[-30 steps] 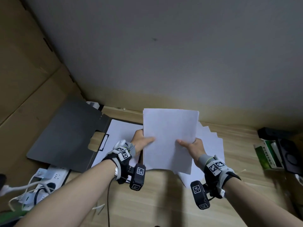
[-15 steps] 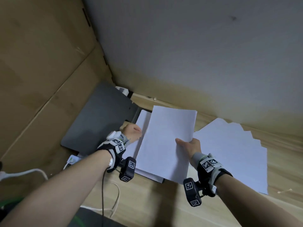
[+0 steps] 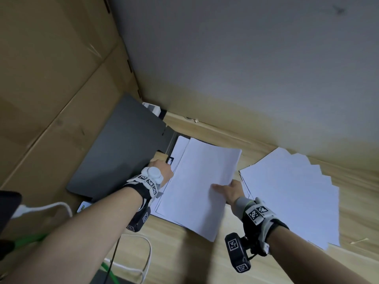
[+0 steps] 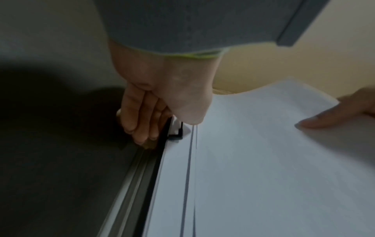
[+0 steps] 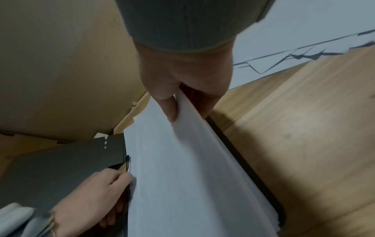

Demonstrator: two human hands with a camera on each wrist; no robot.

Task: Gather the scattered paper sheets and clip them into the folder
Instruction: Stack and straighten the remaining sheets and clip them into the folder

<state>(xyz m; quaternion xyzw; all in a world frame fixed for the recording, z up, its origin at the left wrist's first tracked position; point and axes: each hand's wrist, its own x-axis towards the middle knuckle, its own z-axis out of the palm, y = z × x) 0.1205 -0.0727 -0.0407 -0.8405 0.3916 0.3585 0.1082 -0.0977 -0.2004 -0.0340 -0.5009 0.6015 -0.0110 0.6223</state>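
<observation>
Sheets (image 3: pixel 196 189): white stack lying tilted over the open folder's right half, right edge lifted, left edge meeting the spine.
Folder (image 3: pixel 121 156): dark grey, lying open on the wooden table (image 3: pixel 205 267), left cover resting against the cardboard (image 3: pixel 51 99).
Clip (image 3: pixel 170 160): black, sitting at the spine by the stack's left edge.
Left hand (image 3: pixel 162 171): fingers curling down at the clip, thumb pressing at the paper edge; whether it is gripping the clip, cannot tell.
Right hand (image 3: pixel 230 191): pinching the stack's right edge, thumb on top, fingers curling beneath.
Loose sheets (image 3: pixel 291 197): fanned pile lying on the table, right of the folder, apart from it.
</observation>
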